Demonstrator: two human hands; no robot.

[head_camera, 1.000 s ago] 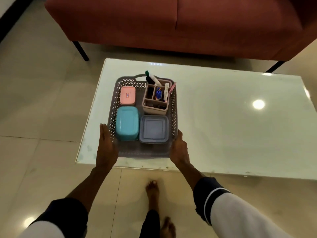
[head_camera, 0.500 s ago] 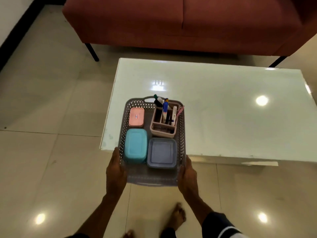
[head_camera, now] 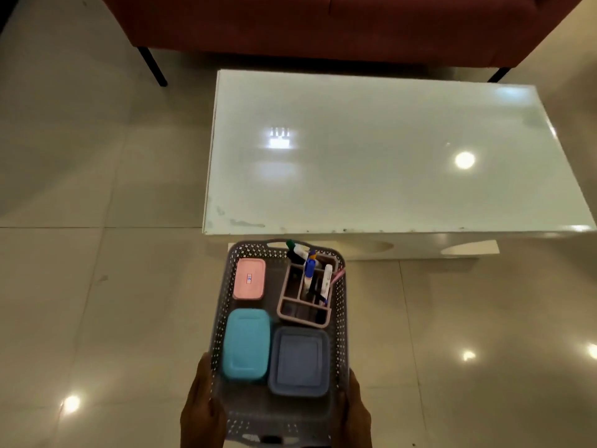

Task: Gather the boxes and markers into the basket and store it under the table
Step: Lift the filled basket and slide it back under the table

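Left hand (head_camera: 202, 405) and right hand (head_camera: 355, 412) clasp the basket's (head_camera: 339, 318) near side walls, fingers wrapped on the rims, likely keeping it level. It hangs over the floor (head_camera: 97, 286) before the table (head_camera: 371, 156), boxes (head_camera: 247, 344) and markers (head_camera: 310, 270) inside.

I see open floor (head_camera: 97, 302) left and right of the basket (head_camera: 339, 318). Directly ahead, the table (head_camera: 371, 163) edge overhangs a white base (head_camera: 403, 252); the sofa (head_camera: 323, 24) closes off the far side beyond it.
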